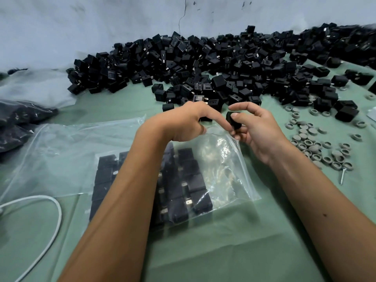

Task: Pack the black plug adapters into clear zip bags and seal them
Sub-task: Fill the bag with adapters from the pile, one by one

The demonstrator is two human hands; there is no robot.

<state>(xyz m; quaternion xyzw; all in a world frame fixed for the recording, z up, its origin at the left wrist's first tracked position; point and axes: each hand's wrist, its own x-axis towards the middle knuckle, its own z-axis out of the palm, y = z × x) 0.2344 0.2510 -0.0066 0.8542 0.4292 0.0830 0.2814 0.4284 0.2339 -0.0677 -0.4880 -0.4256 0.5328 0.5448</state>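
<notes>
Two bare forearms reach in from 6 o'clock over the green table point(223, 251). Under them lies one clear zip bag point(219, 169) with its mouth toward 12 o'clock, holding black plug adapters point(195, 180) packed in neat rows; the left forearm hides part of them, so no exact count can be given. The left hand point(183, 123) hangs palm down at the bag's mouth, its forefinger stretched toward 3 o'clock, the other fingers curled under; whether its grip holds anything cannot be told. The right hand point(250, 127) pinches a single black adapter point(233, 120) between thumb and curled fingers, just above the bag's open edge, with its forefinger lifted. At 12 o'clock a heap of loose adapters point(203, 64), far too many to count, runs along the wall. At 3 o'clock lie dozens of small grey rings point(317, 147) and one screw point(342, 176). At 9 o'clock sit an empty clear bag point(71, 151) and a white cable point(55, 208).
</notes>
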